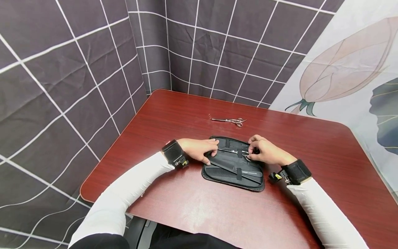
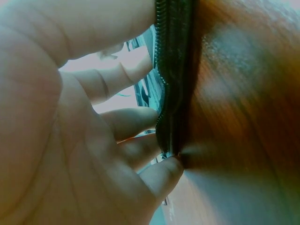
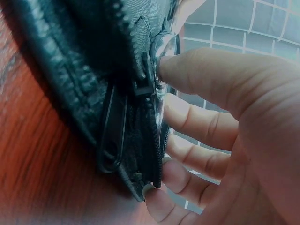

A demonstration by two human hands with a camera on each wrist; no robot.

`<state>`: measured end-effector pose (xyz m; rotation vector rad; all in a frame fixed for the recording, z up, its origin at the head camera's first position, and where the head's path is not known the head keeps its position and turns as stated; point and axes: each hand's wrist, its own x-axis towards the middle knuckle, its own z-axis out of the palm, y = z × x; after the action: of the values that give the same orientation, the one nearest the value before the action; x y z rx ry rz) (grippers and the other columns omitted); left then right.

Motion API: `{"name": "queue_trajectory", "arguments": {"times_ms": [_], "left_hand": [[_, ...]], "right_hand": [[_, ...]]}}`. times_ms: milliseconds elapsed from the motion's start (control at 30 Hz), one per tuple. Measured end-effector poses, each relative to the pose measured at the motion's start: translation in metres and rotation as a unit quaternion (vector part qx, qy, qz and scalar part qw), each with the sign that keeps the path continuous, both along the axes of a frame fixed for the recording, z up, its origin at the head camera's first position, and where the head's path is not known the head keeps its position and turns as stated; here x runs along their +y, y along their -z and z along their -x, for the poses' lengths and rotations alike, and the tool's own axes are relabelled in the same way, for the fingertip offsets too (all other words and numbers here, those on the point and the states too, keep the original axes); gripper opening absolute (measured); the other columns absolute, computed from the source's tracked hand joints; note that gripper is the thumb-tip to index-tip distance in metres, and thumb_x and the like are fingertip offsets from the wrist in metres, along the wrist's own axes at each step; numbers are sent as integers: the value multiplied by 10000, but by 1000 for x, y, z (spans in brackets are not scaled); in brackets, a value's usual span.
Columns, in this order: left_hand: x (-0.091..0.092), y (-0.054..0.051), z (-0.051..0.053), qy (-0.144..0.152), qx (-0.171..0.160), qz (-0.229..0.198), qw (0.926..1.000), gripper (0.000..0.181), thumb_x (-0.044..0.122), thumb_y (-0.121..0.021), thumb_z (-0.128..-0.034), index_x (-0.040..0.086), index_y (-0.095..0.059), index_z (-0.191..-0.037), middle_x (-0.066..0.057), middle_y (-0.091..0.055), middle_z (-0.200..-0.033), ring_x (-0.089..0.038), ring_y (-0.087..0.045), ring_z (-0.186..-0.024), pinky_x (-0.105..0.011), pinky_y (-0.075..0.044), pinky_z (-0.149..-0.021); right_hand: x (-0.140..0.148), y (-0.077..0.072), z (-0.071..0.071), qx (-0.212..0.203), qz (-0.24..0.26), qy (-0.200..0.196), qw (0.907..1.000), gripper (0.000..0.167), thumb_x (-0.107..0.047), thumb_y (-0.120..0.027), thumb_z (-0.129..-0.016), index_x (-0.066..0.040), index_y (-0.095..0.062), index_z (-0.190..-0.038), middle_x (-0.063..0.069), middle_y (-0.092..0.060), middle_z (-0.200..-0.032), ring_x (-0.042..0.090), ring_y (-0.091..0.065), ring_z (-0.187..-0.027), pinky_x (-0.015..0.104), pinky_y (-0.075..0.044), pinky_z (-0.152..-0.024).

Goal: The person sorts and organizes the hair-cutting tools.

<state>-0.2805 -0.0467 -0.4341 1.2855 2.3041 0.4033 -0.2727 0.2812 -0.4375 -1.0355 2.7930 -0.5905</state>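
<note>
An unfolded black zip case point(image 1: 214, 178) lies on the table between the hands. Scissors point(image 1: 228, 150) are tucked under a strap across its far half, and a black comb point(image 1: 222, 172) sits in the near half. My right hand point(image 1: 268, 151) pinches the scissors' finger rings at the case's right side; the right wrist view shows its thumb on shiny metal beside the zipper pull point(image 3: 112, 133). With fingers spread, my left hand point(image 1: 199, 149) rests on the case's left edge. In the left wrist view the fingers touch the zipper edge point(image 2: 161, 89).
A second pair of silver scissors point(image 1: 233, 120) lies beyond the case on the red-brown table point(image 1: 174, 117). Dark grid-patterned cloth point(image 1: 211, 45) hangs behind and to the left. A white floral cloth point(image 1: 335, 69) hangs at the right.
</note>
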Motion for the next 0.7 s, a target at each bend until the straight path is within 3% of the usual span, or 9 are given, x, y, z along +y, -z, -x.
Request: {"name": "queue_trajectory", "arguments": {"times_ms": [333, 500, 700], "left_hand": [[3, 3, 3, 37, 0, -44, 10000, 292, 286, -760, -943, 131, -514, -970, -247, -248, -1691, -328, -117, -1626, -412, -150, -1311], [2, 3, 4, -42, -20, 48, 10000, 323, 375, -742, -956, 149, -512, -966, -229, -242, -1699, -310, -122, -1627, -412, -162, -1309], [-1, 0, 3, -87, -86, 64, 9999, 324, 369, -733, -966, 132, -512, -974, -228, -243, -1699, -319, -121, -1627, -434, -178, -1305]], "right_hand": [[4, 3, -1, -189, 22, 181, 9997, 174, -77, -792, -860, -157, -654, -790, 142, -566, -1171, 237, -561, -1036, 437, -494, -925], [3, 3, -1, -198, 114, 129, 9997, 173, -96, -793, -859, -162, -652, -784, 141, -567, -1155, 233, -550, -1019, 424, -484, -909], [0, 2, 0, -123, 192, 28, 9997, 183, -95, -800, -853, -161, -649, -774, 141, -576, -1139, 253, -547, -1043, 435, -472, -926]]}}
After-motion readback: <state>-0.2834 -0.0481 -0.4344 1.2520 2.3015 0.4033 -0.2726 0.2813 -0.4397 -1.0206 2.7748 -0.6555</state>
